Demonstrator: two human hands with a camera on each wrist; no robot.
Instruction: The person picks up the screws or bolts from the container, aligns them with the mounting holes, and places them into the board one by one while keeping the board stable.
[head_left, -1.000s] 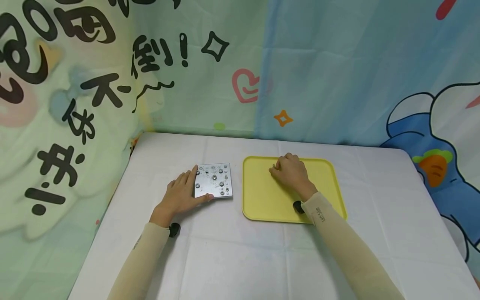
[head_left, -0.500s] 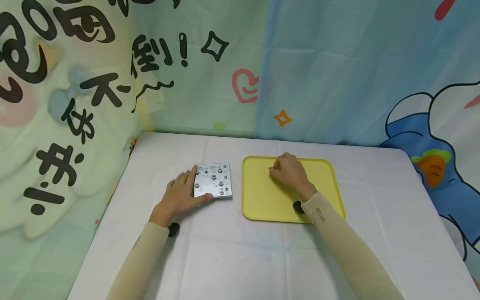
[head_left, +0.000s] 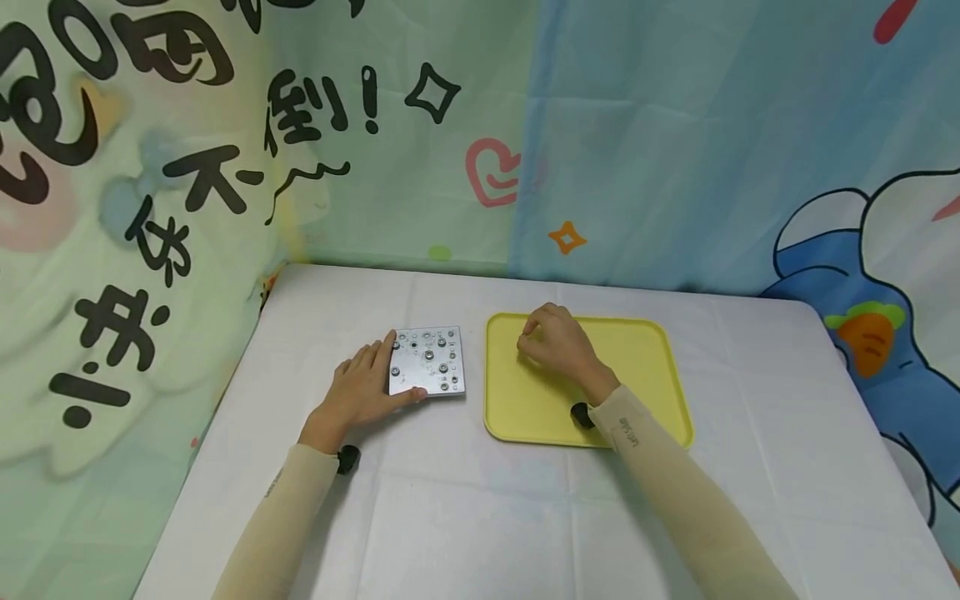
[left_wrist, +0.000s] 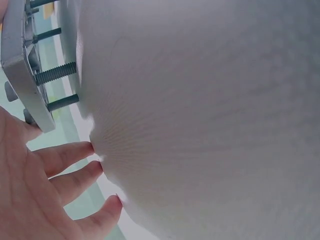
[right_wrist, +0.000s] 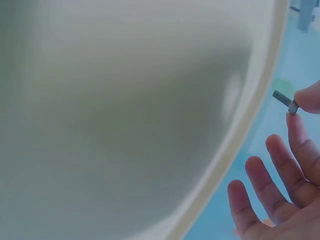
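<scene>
A silver metal plate (head_left: 411,357) with several screws set in it lies on the table, left of the yellow tray (head_left: 525,412). My left hand (head_left: 356,393) rests against its left side and front edge, fingers fairly straight. In the left wrist view, threaded shanks (left_wrist: 56,73) stick out of the plate's underside, and fingertips touch the tablecloth. Over the tray, my right hand (head_left: 558,343) pinches a small screw (right_wrist: 283,99) between thumb and index finger. The other fingers are spread apart in the right wrist view. From the head view, the screw is barely visible.
A white cloth (head_left: 480,517) covers the table. The tray's raised rim (right_wrist: 260,110) runs under the right hand. Printed curtains (head_left: 637,167) hang behind and to the left of the table.
My right hand, holding the screw, has moved a little left over the tray toward the plate. My left hand and the plate have stayed in place.
</scene>
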